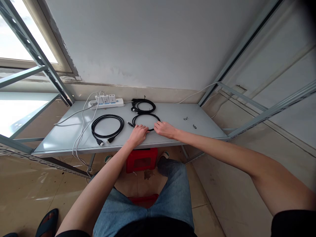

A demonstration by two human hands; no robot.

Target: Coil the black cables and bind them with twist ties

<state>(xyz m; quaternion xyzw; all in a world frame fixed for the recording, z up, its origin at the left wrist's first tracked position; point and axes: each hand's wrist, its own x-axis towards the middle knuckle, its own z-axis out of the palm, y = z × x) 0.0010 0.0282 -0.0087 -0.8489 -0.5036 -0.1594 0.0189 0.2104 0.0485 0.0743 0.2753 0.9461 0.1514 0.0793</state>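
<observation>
A coiled black cable [146, 114] lies near the middle of the grey metal shelf, and a connector on its left side points outward. My left hand [139, 134] is closed on the coil's near side, its fingers curled over the strands. Just to the right, my right hand [165, 129] pinches the same cable at the coil's right edge; its fingertips are partly hidden. Behind it sits a second black cable coil [140, 100], bound with a thin tie. Left of my hands lies a larger cable coil [107, 116] with two plug ends [100, 142] toward the front.
A white power strip [116, 103] with plugged-in adapters stands at the back left, white cords [82, 126] trailing over the front edge. Two small black ties [195, 126] lie to the right. Metal uprights [209, 93] frame the shelf [172, 112]. A red stool [142, 160] is underneath. Someone's sandaled foot [48, 223] shows at lower left.
</observation>
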